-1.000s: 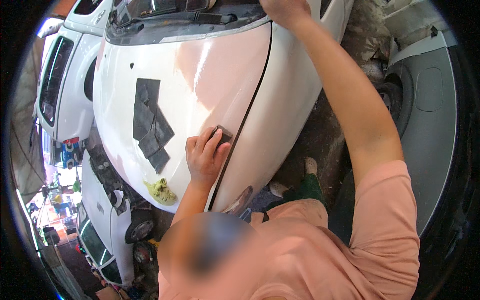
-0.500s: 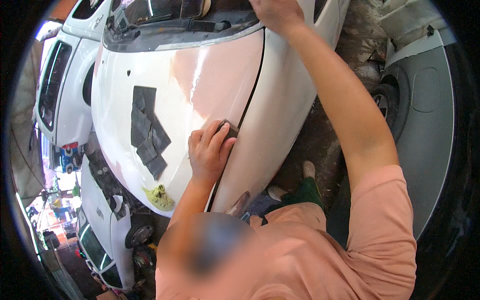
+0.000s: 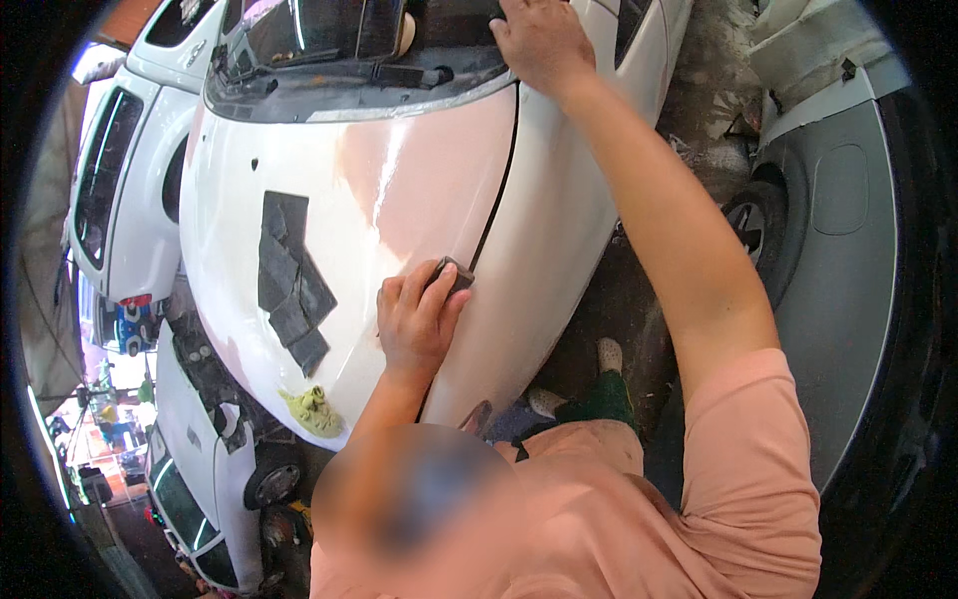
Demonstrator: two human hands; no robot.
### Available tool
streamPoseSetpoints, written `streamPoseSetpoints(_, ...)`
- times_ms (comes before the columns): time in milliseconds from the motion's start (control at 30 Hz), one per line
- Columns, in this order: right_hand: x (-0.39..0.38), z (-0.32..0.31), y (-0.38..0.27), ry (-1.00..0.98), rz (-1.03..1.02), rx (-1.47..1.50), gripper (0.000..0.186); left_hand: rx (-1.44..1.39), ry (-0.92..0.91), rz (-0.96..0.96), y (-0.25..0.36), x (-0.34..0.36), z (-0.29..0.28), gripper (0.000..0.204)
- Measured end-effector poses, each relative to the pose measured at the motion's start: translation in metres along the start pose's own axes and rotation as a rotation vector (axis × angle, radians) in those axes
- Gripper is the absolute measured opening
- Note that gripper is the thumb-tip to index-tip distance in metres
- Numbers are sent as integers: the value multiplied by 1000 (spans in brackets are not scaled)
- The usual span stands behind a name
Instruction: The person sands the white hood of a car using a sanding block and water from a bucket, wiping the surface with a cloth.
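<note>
My left hand (image 3: 413, 321) is closed around a small dark sanding block (image 3: 456, 276) and presses it on the white car's hood (image 3: 299, 150), beside the seam with the fender (image 3: 529, 270). A dull pinkish patch (image 3: 429, 185) covers the hood's surface just beyond the block. Farther up, my right hand (image 3: 544, 45) rests at the lower corner of the windshield, thumb apart; its fingertips are partly cut off by the top edge. Left of my left hand, overlapping dark grey sheets, seemingly sandpaper (image 3: 289, 280), lie on the hood. Nearer me is a crumpled yellow-green cloth (image 3: 314, 411).
A grey car body panel (image 3: 848, 250) with a wheel (image 3: 753, 220) stands close on the right, across a narrow strip of dark floor (image 3: 624, 280). More white vehicles are on the left, one of them a car (image 3: 190, 419) with a loose wheel (image 3: 271, 484) beside it.
The whole view has shifted slightly, so the car sits lower in it. My left hand with the block stays near the same stretch of seam; my right hand remains by the windshield corner.
</note>
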State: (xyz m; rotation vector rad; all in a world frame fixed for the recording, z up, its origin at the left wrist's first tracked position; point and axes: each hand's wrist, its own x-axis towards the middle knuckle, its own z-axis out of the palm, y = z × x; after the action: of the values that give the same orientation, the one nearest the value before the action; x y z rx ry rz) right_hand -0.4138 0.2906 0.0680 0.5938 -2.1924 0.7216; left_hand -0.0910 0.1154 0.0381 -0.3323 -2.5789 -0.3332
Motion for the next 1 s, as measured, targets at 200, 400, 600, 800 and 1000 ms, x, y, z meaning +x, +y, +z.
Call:
streamPoseSetpoints(200,5,-1,-14,5,-6,20,56,18,83,62,4,128,38,29)
streamPoseSetpoints(400,0,-6,6,11,12,3,57,11,39,-7,2,25,17,33)
streamPoseSetpoints(600,4,-3,-16,-14,-9,8,57,-37,86,101,7,113,36,34)
streamPoseSetpoints(800,1,0,6,-21,3,7,62,-32,45,67,6,73,31,37)
streamPoseSetpoints(1000,1,-2,-6,-53,-5,-12,58,-37,43,35,7,66,21,33)
